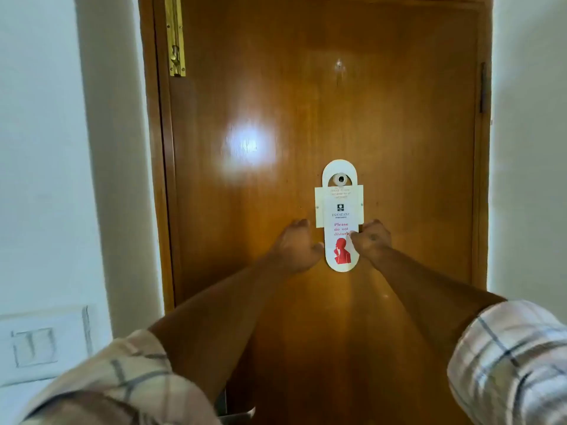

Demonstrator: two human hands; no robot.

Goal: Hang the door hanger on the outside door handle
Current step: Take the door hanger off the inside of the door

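Observation:
A white door hanger (340,210) with red "Please do not disturb" lettering and a red figure hangs on a small round peg (340,179) in the middle of a closed wooden door (276,102). My left hand (296,245) pinches its lower left edge with the thumb. My right hand (371,237) grips its lower right edge, thumb over the lettering. A rectangular white plate sits behind the hanger's upper half. At the bottom edge, between my arms, a bit of metal (237,414) shows, mostly hidden; I cannot tell what it is.
A brass slide bolt (175,35) runs down the door's top left edge. White walls flank the door frame. A white switch plate (33,346) is on the left wall, low down. A dark hinge (483,87) sits on the door's right edge.

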